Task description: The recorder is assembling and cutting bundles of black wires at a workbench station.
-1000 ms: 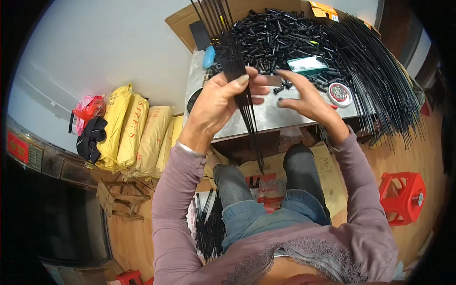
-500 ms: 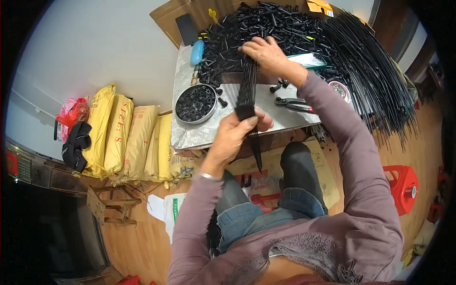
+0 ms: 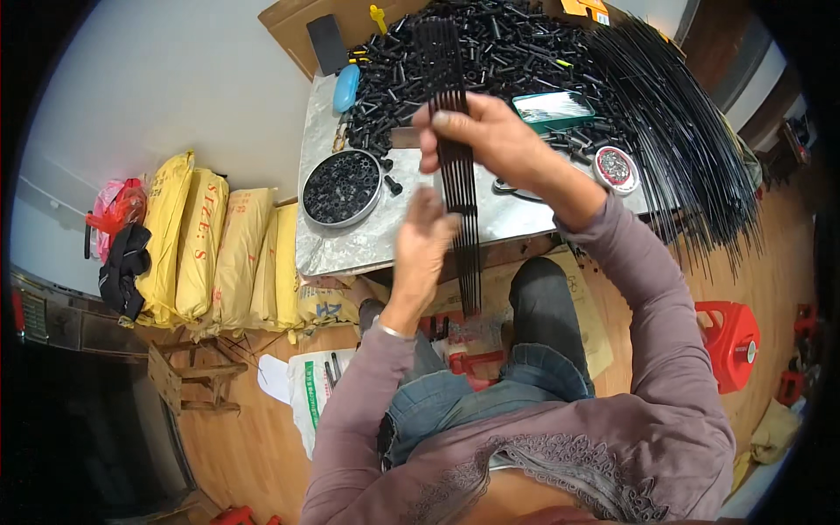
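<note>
The right hand (image 3: 494, 133) holds a bunch of thin black rods (image 3: 458, 171) up over the edge of the counter (image 3: 328, 254).
This hand wraps around the rods above their middle, thumb on top, maybe so they stay together in one flat bunch. The left hand (image 3: 423, 245) is by the rods lower down; it is blurry, so I cannot tell if it grips them. The rods are long, dark and mostly straight, side by side with small gaps, and their top end is blurry. Their bottom end sticks out past the counter. The pan (image 3: 354, 224) of black bits sits to the left, perhaps for easy reach. A big pile (image 3: 516, 52) of black parts lies behind.
</note>
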A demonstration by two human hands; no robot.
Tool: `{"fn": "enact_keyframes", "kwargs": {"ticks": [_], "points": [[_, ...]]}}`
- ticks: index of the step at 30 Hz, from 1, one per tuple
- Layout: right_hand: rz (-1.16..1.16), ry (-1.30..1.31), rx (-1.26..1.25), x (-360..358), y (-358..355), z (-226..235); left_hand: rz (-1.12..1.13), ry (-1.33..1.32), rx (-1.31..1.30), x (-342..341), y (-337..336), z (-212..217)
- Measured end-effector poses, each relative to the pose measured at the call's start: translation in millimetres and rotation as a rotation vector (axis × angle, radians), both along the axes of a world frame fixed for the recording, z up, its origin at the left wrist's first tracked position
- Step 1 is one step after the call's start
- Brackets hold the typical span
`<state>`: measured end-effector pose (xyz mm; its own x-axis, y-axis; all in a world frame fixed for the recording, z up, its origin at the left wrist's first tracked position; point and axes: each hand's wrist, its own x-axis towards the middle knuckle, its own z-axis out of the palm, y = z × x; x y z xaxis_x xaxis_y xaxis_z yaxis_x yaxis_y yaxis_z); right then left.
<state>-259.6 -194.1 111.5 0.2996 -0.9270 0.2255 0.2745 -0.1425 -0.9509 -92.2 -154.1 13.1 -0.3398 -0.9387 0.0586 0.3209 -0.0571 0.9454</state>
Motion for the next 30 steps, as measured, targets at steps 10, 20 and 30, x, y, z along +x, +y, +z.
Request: {"fn": "enact_keyframes", "kwargs": {"ticks": [10, 20, 30], "points": [[0.085, 0.326, -0.146, 11, 39, -42, -0.148, -0.078, -0.324, 2, -21, 105], [-0.778, 1.61, -0.222, -148, -43, -30, -0.117, -0.002, -0.434, -8, -19, 95], [-0.898, 1.716, -0.563, -186, -59, -58, -0.145, 0.029, -0.336, -8, -17, 96]]}}
